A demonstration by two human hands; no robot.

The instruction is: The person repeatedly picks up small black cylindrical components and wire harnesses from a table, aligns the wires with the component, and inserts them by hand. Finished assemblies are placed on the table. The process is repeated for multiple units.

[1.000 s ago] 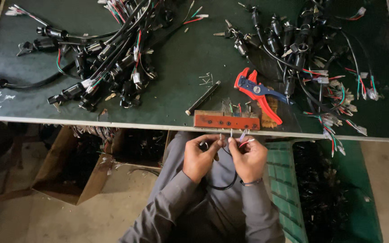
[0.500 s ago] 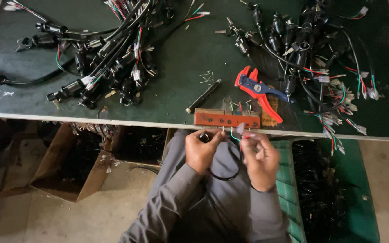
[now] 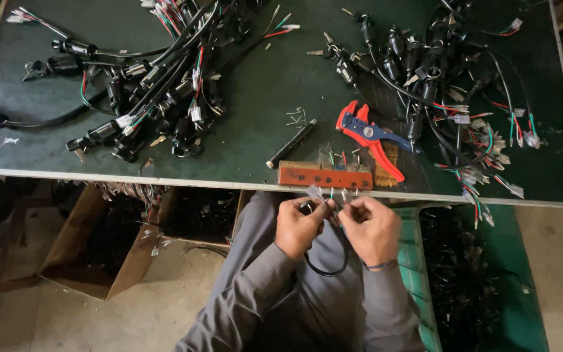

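Black looped cable with coloured wire ends and pale terminals sits in my lap just below the dark green table's front edge. My left hand pinches the cable's plug end; my right hand nips the thin wire tips. Best to keep tips separated, grip close to terminals. Room is tight: the orange drilled block sits right above, the red-and-blue wire stripper near.

Grey long sleeves (dark band at right wrist)
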